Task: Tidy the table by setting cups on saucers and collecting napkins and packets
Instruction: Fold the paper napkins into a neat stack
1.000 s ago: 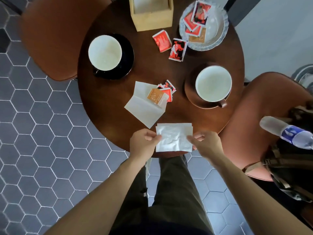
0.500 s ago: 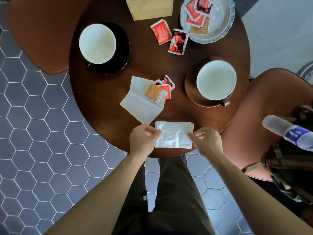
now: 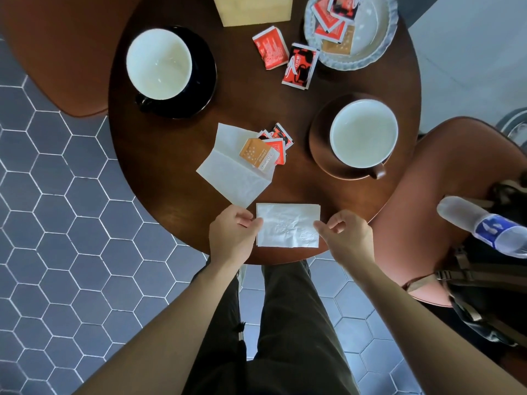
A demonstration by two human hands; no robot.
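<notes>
Pinching a folded white napkin by its two short sides, the left hand and the right hand hold it flat at the near edge of the round dark surface, each with thumb and fingertips closed on the paper. Just beyond it lies a second napkin, opened out and skewed, with an orange packet and a few red ones resting on its far right corner. Toward the right edge a white-lined cup sits on a brown saucer, its handle pointing to the near side. Toward the left edge a second cup sits on a black saucer. At the far edge two loose red packets lie beside a pale scalloped dish that holds more packets, and a wooden box stands to the left of them.
</notes>
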